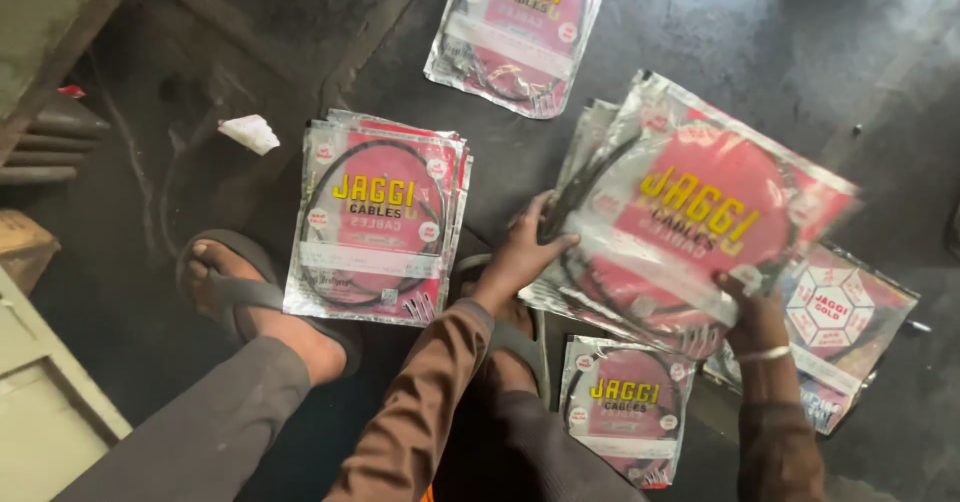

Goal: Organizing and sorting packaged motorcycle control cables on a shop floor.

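Sleeves, brown, rise from the bottom edge toward both hands. Left hand (520, 252) grips the near-left edge of a raised packet (700, 232), thumb on top, fingers curled underneath. Right hand (752, 312) pinches the same packet at its lower right edge; a pale bangle sits at that wrist. Raised packet: clear pouch, red-pink card inside, dark cable coiled in a loop around the card. It is tilted, long axis running from lower left to upper right, and blurred, so whether it is one pouch or several held together is hard to say.

Under it lies a loose pile (590, 152), edges fanned out. At its right a white-faced packet (845, 312) shows, partly covered. Small packet (625, 407) lies flat between the forearms, close to the bottom edge. Left stack (380, 222) sits squared up, just beside a sandalled foot (260, 302). Far packet (515, 32) lies alone at the top edge.

Floor (780, 42) is dark concrete; open room at upper right and between the left stack and the pile. White scrap (250, 134) lies left of the stack.
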